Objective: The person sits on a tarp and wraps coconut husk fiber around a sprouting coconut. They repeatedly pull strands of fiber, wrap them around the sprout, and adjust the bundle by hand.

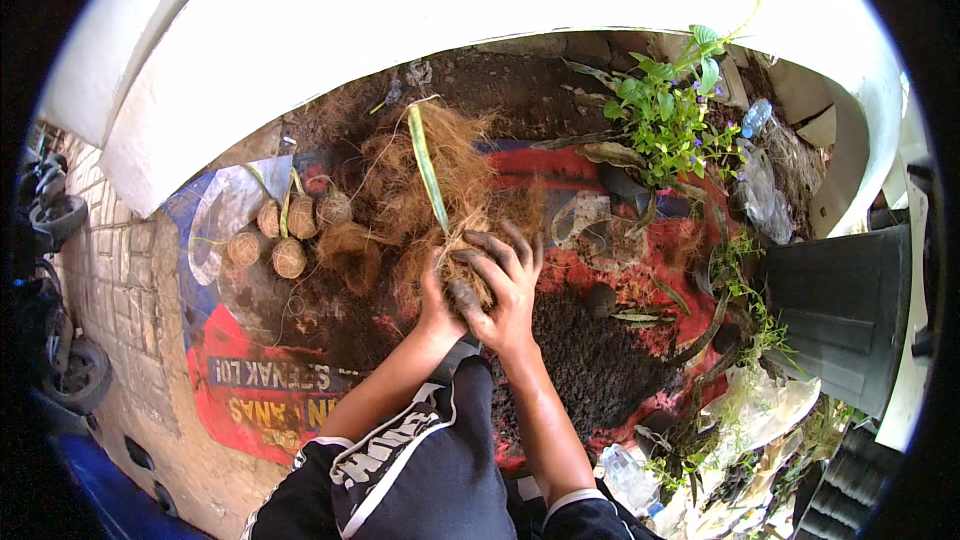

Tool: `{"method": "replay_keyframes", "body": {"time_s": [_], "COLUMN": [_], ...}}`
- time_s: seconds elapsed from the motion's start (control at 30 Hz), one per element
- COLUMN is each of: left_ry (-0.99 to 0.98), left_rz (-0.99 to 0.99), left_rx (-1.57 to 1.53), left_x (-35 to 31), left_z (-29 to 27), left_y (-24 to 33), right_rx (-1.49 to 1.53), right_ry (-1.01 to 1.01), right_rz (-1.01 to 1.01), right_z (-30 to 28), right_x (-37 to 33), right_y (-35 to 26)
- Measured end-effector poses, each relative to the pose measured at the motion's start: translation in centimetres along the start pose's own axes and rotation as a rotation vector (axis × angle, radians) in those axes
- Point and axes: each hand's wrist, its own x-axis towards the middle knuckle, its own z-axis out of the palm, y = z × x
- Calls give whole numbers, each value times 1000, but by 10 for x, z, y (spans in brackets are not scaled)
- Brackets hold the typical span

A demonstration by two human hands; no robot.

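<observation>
Right hand (503, 285): soil-stained, fingers spread and curled over a wad of coconut fibre (462, 265) at frame centre. Left hand (437, 302): cupped under the same wad from the left, mostly hidden by the right; grip pressed in against the fibre.

Coconut fibre: brown, loose, stringy. Judged light, soft and springy, prone to shedding strands; best held compressed between both palms, not by stray ends. Green leaf blade (426, 165) rises from it, limp, likely easy to crease.

Fibre heap (400, 195): above the hands, same material.

Fibre-wrapped balls (289, 230): several, left of centre, close together.

Dark soil pile (590, 355): right of the hands, crumbly.

Surface: red and blue printed banner (250, 395) spread on the ground.

Room: outdoors; white wall (400, 0) across top, leafy green plant (665, 115) upper right, dark plastic pot (840, 310) at right.
</observation>
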Motion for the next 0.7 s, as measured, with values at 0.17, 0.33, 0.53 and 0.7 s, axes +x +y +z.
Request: {"method": "replay_keyframes", "body": {"time_s": [0.17, 0.33, 0.53, 0.7], "left_ry": [208, 32, -106, 83], "left_rz": [23, 24, 77, -145], "left_rx": [18, 34, 93, -110], "left_x": [2, 4, 8, 5], "left_z": [10, 22, 5, 4], "left_y": [14, 25, 25, 14], "right_rx": [104, -3, 142, 81], "right_ry": [-57, -66, -97, 108], "right_rz": [-17, -60, -96, -185], "right_z": [0, -1, 0, 5], "right_x": [-1, -2, -9, -10], "right_y": [2, 1, 3, 12]}}
